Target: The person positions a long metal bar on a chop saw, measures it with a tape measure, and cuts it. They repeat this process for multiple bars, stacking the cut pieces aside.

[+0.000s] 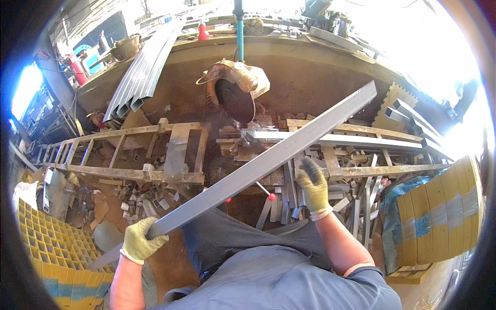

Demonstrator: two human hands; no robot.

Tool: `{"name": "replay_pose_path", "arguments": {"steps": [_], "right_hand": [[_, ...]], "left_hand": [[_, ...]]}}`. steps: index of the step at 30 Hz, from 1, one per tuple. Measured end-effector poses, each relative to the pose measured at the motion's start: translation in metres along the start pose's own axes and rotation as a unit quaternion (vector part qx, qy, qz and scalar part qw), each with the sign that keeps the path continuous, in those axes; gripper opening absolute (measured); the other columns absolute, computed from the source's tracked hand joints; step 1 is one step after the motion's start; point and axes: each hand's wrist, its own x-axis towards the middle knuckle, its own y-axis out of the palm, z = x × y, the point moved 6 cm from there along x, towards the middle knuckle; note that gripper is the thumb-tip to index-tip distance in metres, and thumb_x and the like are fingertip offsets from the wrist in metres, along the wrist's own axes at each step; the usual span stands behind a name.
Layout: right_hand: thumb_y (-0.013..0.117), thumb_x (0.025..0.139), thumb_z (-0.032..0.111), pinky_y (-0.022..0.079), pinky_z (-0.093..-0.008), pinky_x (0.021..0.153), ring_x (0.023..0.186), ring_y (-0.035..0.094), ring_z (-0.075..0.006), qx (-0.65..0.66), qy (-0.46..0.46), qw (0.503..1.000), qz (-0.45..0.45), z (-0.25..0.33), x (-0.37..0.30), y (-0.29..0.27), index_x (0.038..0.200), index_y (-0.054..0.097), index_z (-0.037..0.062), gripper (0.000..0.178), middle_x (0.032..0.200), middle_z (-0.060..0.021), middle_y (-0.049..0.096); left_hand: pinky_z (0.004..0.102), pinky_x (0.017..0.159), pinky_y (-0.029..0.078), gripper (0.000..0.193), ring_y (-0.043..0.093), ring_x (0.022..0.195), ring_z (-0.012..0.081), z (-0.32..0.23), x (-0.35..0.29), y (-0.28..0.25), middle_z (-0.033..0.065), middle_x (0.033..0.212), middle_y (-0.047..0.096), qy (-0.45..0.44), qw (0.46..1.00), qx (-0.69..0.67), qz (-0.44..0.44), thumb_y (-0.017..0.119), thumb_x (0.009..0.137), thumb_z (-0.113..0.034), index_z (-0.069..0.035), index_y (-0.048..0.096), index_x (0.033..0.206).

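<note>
A long grey square metal tube slants across in front of me, its far end up at the right. My left hand, in a yellowish work glove, is closed around its lower part. Gloved too, with blackened fingertips, my right hand is open just below the tube, fingers stretched out. Beyond the tube stands a cut-off saw with a dark round disc. Another light metal tube lies on the right-hand rack, partly hidden behind the raised one. A lever with a red knob sticks out in front of my legs.
A ladder-like metal rack extends left of the saw, another right. Short tube offcuts litter the floor. Yellow stacked tube bundles stand at left and right. Long metal profiles lean at the back left.
</note>
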Motion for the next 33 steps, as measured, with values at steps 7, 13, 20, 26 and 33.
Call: {"name": "replay_pose_path", "arguments": {"steps": [7, 13, 20, 26, 33], "right_hand": [[0.079, 0.110, 0.010, 0.056, -0.0363, 0.118, 0.133, 0.073, -0.0202, -0.085, 0.054, 0.984, 0.147, 0.000, -0.034, 0.048, 0.157, 0.065, -0.0018, 0.051, 0.147, -0.0146, 0.076], [0.079, 0.110, 0.011, 0.059, -0.0339, 0.110, 0.125, 0.075, -0.0183, -0.096, 0.084, 0.973, 0.190, -0.016, -0.043, 0.053, 0.151, 0.071, -0.0004, 0.043, 0.136, -0.0117, 0.080], [0.079, 0.111, 0.015, 0.058, -0.0322, 0.109, 0.121, 0.073, -0.0159, -0.124, 0.095, 0.961, 0.230, -0.014, -0.055, 0.066, 0.147, 0.075, 0.0003, 0.039, 0.133, -0.0083, 0.081], [0.078, 0.112, 0.021, 0.056, -0.0327, 0.110, 0.121, 0.072, -0.0150, -0.127, 0.097, 0.936, 0.314, -0.015, -0.074, 0.117, 0.147, 0.075, 0.0017, 0.040, 0.132, -0.0056, 0.081], [0.073, 0.115, 0.028, 0.050, -0.0384, 0.122, 0.138, 0.066, -0.0201, 0.002, 0.118, 0.860, 0.497, 0.014, -0.109, 0.240, 0.159, 0.063, -0.0024, 0.054, 0.150, -0.0108, 0.073]], "left_hand": [[0.0364, 0.078, 0.060, 0.077, 0.071, 0.084, 0.0163, 0.000, -0.057, -0.034, 0.0078, 0.090, 0.076, -0.161, 0.975, -0.153, -0.007, 0.097, 0.088, -0.062, 0.002, 0.078, 0.126], [0.0323, 0.071, 0.059, 0.081, 0.072, 0.079, 0.0140, -0.011, -0.066, -0.071, 0.0065, 0.090, 0.076, -0.220, 0.929, -0.295, -0.021, 0.087, 0.093, -0.073, 0.001, 0.073, 0.123], [0.0366, 0.071, 0.062, 0.088, 0.076, 0.078, 0.0220, -0.020, -0.062, -0.065, 0.0122, 0.092, 0.078, -0.268, 0.864, -0.426, 0.015, 0.080, 0.095, -0.080, 0.002, 0.072, 0.125], [0.0373, 0.064, 0.064, 0.079, 0.077, 0.071, 0.0226, -0.011, -0.049, 0.004, 0.0137, 0.091, 0.079, -0.308, 0.777, -0.544, 0.075, 0.076, 0.101, -0.075, 0.001, 0.072, 0.124], [0.0398, 0.065, 0.064, 0.061, 0.078, 0.071, 0.0243, -0.018, -0.030, 0.060, 0.0167, 0.093, 0.080, -0.321, 0.721, -0.602, 0.122, 0.068, 0.113, -0.060, 0.000, 0.072, 0.123]]}}
